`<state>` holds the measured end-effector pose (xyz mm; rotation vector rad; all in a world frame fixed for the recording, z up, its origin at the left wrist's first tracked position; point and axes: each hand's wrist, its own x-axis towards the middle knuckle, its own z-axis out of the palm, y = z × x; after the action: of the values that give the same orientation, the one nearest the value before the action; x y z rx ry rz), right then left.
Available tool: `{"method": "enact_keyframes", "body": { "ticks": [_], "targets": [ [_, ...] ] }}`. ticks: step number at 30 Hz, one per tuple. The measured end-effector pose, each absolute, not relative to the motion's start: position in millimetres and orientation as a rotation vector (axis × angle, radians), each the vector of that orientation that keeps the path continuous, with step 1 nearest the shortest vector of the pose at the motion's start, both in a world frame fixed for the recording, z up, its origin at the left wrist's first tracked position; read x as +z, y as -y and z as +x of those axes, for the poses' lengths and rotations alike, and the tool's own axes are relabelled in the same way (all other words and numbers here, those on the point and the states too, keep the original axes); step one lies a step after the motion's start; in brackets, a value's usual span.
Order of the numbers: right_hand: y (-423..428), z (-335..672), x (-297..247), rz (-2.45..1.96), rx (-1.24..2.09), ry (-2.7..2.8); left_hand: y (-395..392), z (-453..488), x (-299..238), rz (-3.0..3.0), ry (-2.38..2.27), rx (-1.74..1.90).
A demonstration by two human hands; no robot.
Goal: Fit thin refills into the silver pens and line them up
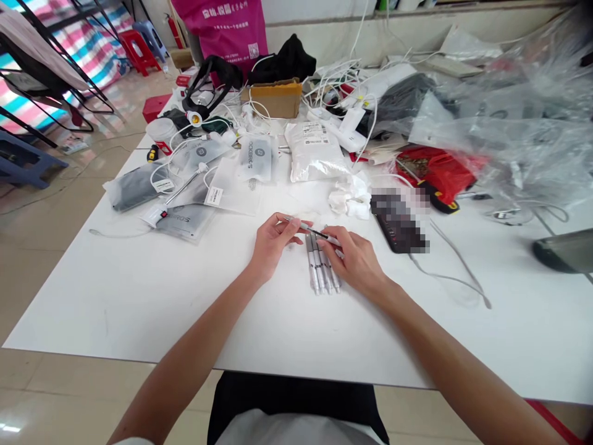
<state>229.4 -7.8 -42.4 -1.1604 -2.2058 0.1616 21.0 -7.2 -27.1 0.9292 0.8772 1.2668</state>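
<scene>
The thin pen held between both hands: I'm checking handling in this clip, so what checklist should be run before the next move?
1. Grip of left hand on one end of the thin dark-and-silver pen: ok.
2. Grip of right hand on its other end: ok.
3. Held pen lifted off the row of silver-grey pens: cannot tell.
4. That row lying side by side on the white table: ok.
5. Loose grey cable apart from the right hand: ok.
6. The crumpled white tissue beyond both hands, untouched: ok.
</scene>
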Motion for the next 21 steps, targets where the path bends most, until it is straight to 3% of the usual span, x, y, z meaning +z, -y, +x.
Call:
{"method": "enact_keyframes", "body": {
  "ticks": [12, 21],
  "targets": [
    [6.9, 231.3, -40.3, -1.165, 0.143, 2.158, 0.7, 14.6, -29.5, 0.623, -0.850, 1.354],
    [7.2, 230.5, -40.3, -1.155, 0.101, 2.168, 3.5, 16.3, -26.8, 0.719, -0.875, 1.326]
  ]
}}
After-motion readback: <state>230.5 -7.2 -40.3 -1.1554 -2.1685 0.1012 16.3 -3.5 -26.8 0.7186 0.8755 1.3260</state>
